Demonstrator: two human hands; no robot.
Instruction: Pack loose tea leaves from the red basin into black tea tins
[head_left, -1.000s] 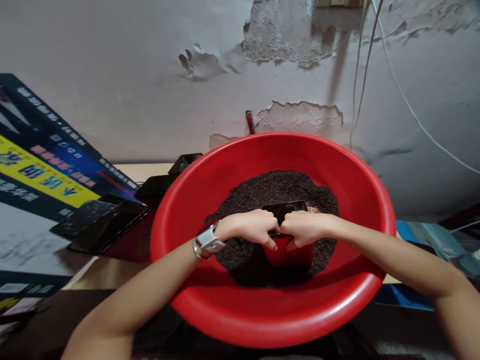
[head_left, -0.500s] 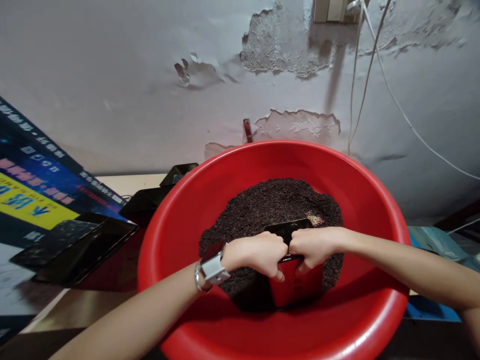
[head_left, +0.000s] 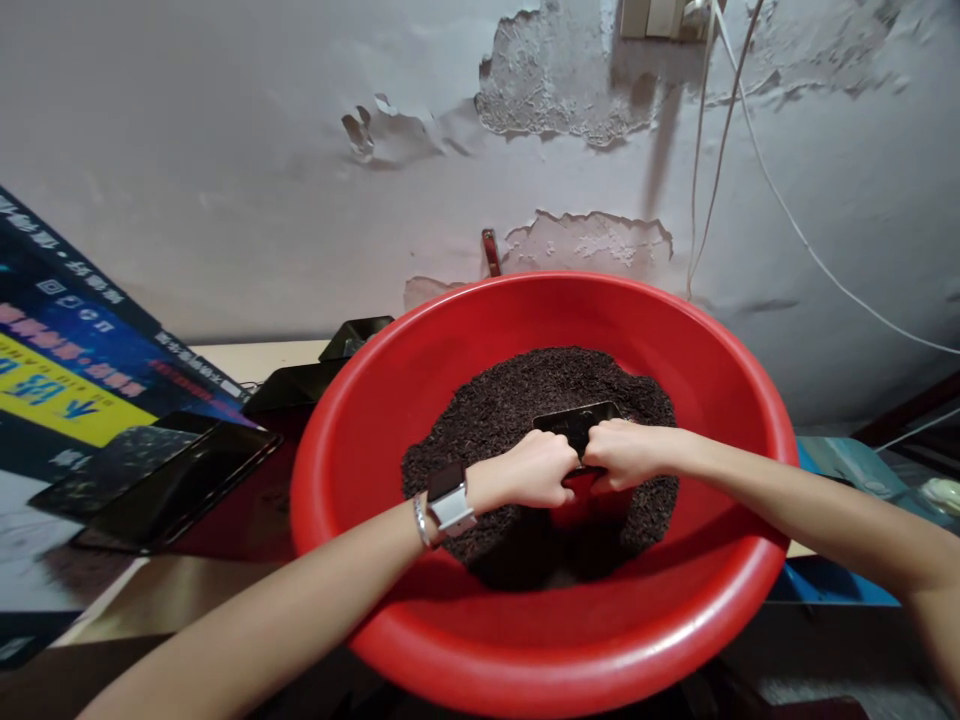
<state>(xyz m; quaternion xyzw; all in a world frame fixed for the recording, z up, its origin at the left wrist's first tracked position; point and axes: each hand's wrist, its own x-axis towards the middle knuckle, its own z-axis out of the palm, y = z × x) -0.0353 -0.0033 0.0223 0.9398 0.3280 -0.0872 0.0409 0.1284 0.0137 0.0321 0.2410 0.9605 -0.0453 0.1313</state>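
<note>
Inside a large red plastic basin (head_left: 585, 665) lies a heap of dark, thin grains (head_left: 551, 380), perhaps seeds. Both hands meet over the heap on a red-and-black pouch (head_left: 574, 424). My left hand (head_left: 541, 466), with a wristwatch and a bracelet on its wrist, is closed on the pouch's upper part. Pressed close beside it, my right hand (head_left: 628, 452) is closed on the same part from the right. The pouch's black flap shows beyond the hands. Its red front is mostly in shadow below them, and its lower end is hard to make out.
Several open black-and-red pouches (head_left: 202, 470) stand left of the basin. A printed board (head_left: 90, 330) leans behind them. White cables (head_left: 772, 180) hang from a socket (head_left: 664, 18) on the peeling wall (head_left: 247, 150). A blue item (head_left: 832, 585) lies to the right.
Both hands have moved slightly up and away with the pouch. Its red front shows less now, and a small patch of pale grains by its flap is no longer visible.
</note>
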